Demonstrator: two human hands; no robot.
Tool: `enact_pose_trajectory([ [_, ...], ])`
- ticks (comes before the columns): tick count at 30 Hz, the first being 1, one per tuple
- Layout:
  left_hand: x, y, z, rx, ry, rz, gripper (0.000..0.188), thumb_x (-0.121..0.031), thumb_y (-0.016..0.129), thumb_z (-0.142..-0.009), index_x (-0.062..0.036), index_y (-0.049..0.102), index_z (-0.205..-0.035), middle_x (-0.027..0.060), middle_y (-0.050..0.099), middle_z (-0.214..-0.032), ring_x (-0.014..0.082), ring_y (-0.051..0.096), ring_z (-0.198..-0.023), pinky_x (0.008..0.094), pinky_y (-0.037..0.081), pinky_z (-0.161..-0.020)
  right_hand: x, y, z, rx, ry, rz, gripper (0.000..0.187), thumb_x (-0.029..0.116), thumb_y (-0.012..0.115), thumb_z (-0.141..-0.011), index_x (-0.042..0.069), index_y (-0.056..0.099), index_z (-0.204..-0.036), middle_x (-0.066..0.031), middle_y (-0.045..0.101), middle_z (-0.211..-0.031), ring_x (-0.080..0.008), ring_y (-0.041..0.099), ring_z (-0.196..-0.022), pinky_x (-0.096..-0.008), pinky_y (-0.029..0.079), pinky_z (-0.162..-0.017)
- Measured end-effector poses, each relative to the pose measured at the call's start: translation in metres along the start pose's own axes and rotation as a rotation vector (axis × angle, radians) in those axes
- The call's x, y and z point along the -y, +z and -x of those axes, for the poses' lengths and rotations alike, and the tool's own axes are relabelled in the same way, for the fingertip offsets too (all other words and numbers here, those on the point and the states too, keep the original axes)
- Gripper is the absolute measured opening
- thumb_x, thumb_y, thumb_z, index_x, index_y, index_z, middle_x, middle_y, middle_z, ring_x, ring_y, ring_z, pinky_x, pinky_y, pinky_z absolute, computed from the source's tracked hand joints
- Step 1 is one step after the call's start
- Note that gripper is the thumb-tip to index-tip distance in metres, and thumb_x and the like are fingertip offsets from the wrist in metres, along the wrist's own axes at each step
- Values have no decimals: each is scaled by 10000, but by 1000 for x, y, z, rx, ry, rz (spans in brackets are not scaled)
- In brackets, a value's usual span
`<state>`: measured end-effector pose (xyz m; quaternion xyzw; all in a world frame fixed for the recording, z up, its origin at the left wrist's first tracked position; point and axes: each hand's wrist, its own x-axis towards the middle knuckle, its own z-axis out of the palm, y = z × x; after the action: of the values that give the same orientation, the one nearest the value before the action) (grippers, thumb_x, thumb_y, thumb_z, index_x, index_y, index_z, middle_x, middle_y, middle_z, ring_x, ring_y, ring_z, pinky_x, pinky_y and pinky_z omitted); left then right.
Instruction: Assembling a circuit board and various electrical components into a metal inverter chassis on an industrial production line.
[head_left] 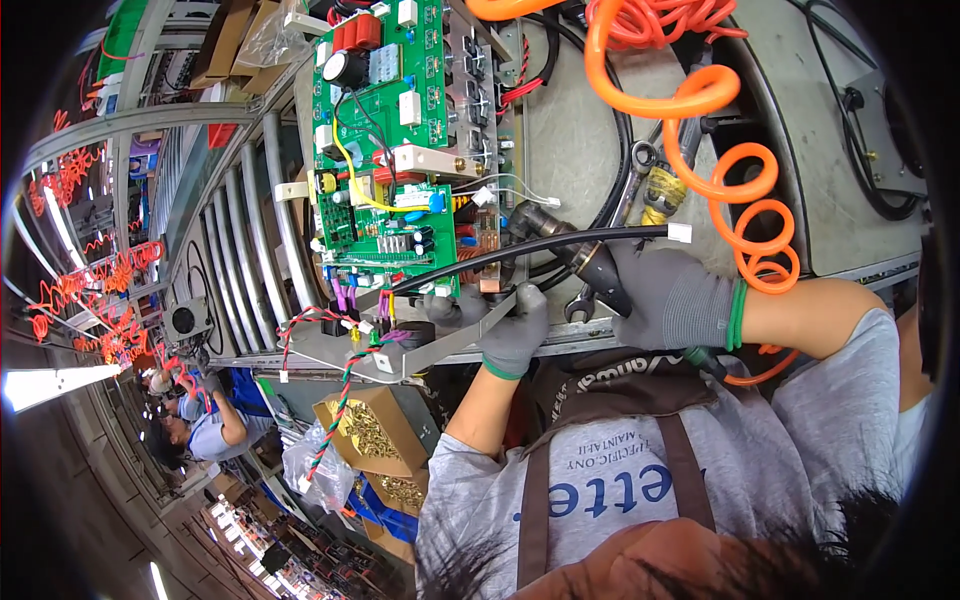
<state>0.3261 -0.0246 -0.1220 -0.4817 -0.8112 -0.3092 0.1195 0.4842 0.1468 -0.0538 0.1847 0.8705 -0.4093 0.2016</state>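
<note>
My right hand (668, 298), in a grey glove with a green cuff, is wrapped round a dark angled power driver (592, 268). The driver's head points at the lower right side of an open assembly with green circuit boards (385, 120). My left hand (515, 328), gloved alike, is closed on a bent flat metal plate (455, 345) at the bench's near edge, just below the boards. Some of its fingers are partly hidden behind the plate. A black cable (540, 242) with a white plug crosses above both hands. Purple, red and green wires (350, 400) hang about the plate's left end.
An orange coiled hose (745, 180) hangs at the right. Beside the driver lie a combination wrench (633, 185) and a yellow-taped tool (661, 192). Rollers (245, 230) run along the left. Cardboard boxes of brass-coloured screws (372, 432) stand below; another person (222, 410) is farther left.
</note>
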Motion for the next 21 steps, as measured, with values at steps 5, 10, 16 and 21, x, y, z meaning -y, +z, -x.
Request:
enact_pose_trajectory([
  [5,3,5,2,-175,115,-29,503,-184,685,-634,-9,491,-1063,170,430,-1069,313,347,-1062,481,305,-966,-1,3,2,-19,-1,-18,517,184,648,-691,-73,376,-1049,-223,613,-692,-405,642,-652,-469,515,-584],
  [10,2,7,3,-213,106,77,631,-187,715,-634,-1,439,-1170,199,332,-1158,323,340,-1095,495,297,-991,1,5,1,-11,-1,-50,512,171,636,-700,-77,366,-1057,-219,608,-680,-399,641,-640,-467,511,-571],
  [16,9,10,14,-102,-35,105,510,-231,670,-704,-1,426,-1088,152,408,-1035,314,391,-1051,458,395,-888,-4,15,2,-30,13,-53,664,230,670,-698,-81,317,-1167,-229,597,-646,-424,623,-607,-475,509,-541],
  [21,6,3,2,-159,94,-90,448,-252,672,-635,-48,452,-968,131,391,-986,305,369,-960,462,360,-837,-5,21,0,-43,12,-61,713,257,689,-697,-85,301,-1188,-239,595,-652,-430,622,-615,-476,511,-545],
])
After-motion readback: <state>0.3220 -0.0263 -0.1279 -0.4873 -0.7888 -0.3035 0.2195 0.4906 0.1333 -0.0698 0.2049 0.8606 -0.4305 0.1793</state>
